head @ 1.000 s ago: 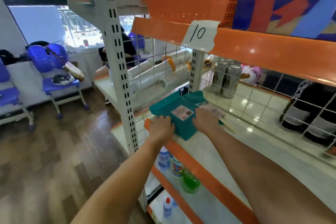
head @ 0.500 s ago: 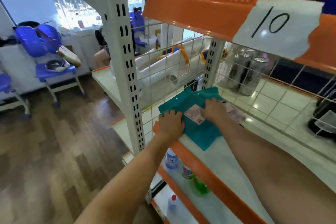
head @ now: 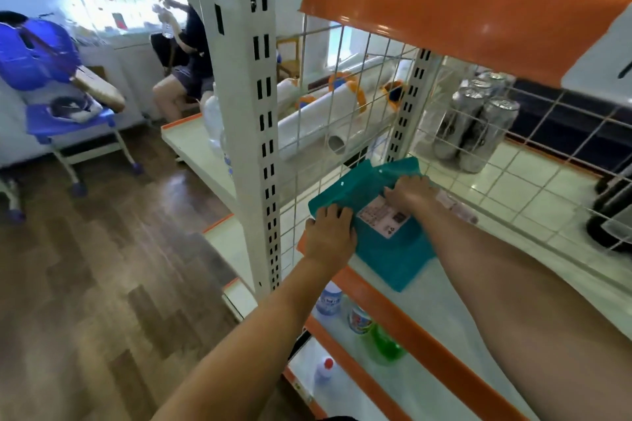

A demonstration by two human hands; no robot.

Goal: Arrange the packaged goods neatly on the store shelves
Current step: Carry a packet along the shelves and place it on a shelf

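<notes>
A flat teal package [head: 383, 249] with a white label lies at the left end of the white shelf [head: 444, 297], one corner over the orange front edge. My left hand [head: 330, 232] rests on its near left corner, fingers bent down on it. My right hand [head: 408, 191] presses on its far side, fingers spread over the teal surface near the wire back panel. Another clear pack [head: 455, 207] shows just beyond my right wrist.
The white upright post [head: 254, 113] stands left of my hands. Silver cans [head: 475, 126] and white rolls [head: 328, 120] sit behind the wire grid. Bottles [head: 359, 318] stand on the lower shelf. A seated person [head: 184, 65] and blue chairs [head: 51, 79] are at left.
My head has moved closer and lower to the shelf. Both hands stay on the teal package, which has slid slightly deeper toward the wire back.
</notes>
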